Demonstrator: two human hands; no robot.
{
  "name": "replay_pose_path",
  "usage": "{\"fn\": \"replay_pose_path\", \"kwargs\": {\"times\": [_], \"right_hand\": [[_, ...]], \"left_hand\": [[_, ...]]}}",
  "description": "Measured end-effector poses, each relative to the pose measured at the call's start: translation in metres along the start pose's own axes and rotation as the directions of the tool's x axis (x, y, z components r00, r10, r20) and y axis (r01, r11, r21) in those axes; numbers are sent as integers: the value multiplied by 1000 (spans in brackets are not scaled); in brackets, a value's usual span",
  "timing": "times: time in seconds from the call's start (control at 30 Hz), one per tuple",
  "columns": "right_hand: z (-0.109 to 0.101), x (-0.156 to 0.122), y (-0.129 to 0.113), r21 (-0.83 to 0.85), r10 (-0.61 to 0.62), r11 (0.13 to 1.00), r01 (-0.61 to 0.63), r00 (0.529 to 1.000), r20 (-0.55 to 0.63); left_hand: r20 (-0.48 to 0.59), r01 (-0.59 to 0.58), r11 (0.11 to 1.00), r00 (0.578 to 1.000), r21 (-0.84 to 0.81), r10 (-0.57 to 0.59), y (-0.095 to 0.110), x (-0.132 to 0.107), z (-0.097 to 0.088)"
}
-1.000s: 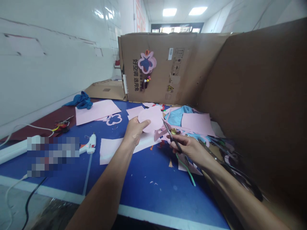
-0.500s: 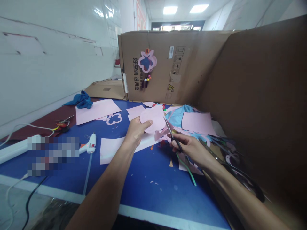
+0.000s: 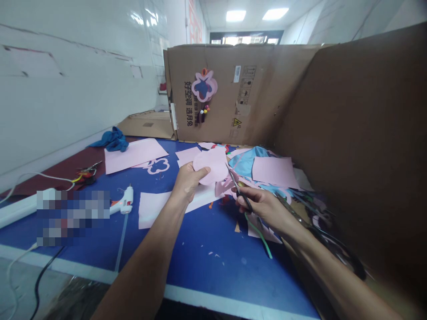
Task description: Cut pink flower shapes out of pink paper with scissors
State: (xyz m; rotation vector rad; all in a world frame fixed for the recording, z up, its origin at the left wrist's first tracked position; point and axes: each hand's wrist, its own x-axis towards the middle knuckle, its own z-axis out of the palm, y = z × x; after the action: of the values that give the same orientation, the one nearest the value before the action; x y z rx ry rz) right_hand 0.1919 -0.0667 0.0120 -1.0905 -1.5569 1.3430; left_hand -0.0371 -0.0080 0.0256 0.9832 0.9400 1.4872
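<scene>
Blue counter (image 3: 207, 249), scrap-strewn. Right hand (image 3: 263, 206): curled round scissors (image 3: 238, 189) handles. Left hand (image 3: 188, 182): pinching pink paper disc (image 3: 213, 164) above counter; blades at its right edge, barely shifted since a moment ago, cut still mid-way. Cardboard box (image 3: 253, 89) behind.

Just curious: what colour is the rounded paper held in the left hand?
The rounded paper is pale pink, seen in the head view.

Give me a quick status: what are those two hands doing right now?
Left hand pinching pink paper piece. Right hand gripping scissors, blades at its edge. Paper scraps piled behind.
</scene>
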Motion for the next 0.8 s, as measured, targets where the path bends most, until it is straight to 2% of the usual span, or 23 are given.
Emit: {"fn": "replay_pose_path", "kwargs": {"times": [0.23, 0.8], "right_hand": [[1, 2, 8, 92, 20, 996, -18, 1000, -23], [-1, 2, 6, -14, -3, 1000, 3, 1000, -17]], "left_hand": [[12, 4, 1000, 1000, 2, -4, 0, -2, 1], [14, 10, 1000, 1000, 2, -10, -1, 0, 0]]}}
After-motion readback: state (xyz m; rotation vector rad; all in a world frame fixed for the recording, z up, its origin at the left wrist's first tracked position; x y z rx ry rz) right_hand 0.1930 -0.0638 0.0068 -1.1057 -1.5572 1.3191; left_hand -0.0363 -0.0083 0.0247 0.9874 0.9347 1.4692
